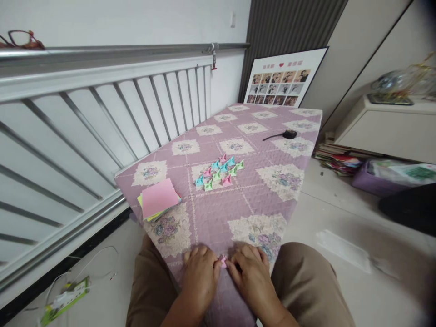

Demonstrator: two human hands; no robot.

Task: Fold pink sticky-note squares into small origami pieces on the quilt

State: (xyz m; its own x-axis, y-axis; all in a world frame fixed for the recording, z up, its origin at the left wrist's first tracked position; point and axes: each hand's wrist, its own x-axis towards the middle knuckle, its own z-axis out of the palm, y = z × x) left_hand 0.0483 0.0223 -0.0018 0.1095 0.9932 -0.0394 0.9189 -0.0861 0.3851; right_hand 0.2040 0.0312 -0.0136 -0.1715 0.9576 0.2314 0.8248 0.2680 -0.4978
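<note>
A small pink folded paper piece (223, 261) lies at the near end of the table, pinched between my two hands. My left hand (201, 271) grips its left side with thumb and fingertips. On the other side, my right hand (248, 272) holds it with curled fingers, thumb against the paper. Farther up the cloth stand several small folded paper shapes (216, 175) in pink, blue and green, grouped in slanted rows. To the left rests a stack of coloured paper sheets (159, 197), pink on top and yellow showing beneath.
A purple floral tablecloth (218, 209) covers the table. A black round object with a strap (289, 134) lies toward the far right. A white radiator (136, 113) borders the left side; a photo board (284, 79) leans behind. A power strip (66, 299) is on the floor.
</note>
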